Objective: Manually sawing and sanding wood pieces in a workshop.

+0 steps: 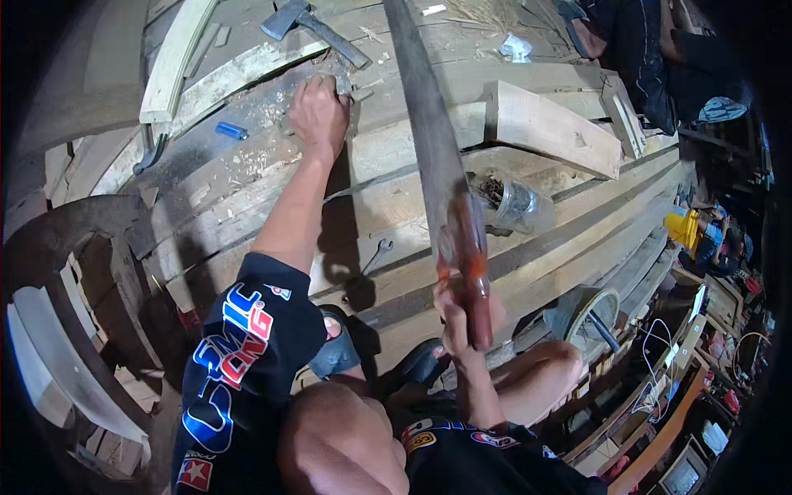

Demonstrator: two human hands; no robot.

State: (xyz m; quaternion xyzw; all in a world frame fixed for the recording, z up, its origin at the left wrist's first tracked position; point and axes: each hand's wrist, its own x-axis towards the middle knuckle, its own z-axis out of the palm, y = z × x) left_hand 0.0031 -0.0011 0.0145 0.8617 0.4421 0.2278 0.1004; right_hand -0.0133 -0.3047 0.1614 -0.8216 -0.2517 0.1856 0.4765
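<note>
Head | right hand (pixel 466 312) wrapped round saw (pixel 431 136), right of hatchet (pixel 334 40) | left hand (pixel 318 115) curled, hatchet's near side, contents unclear | step: apparently positioning saw | next likely needs blade clear of left hand

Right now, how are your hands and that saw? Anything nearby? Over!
Right hand gripping saw, pointed forward. Left hand at the planks, hold unclear. Hatchet lying just beyond it.

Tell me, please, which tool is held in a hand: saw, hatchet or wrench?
The saw, its reddish-brown handle gripped by the right hand; the hatchet and wrench lie with no hand on them.
</note>
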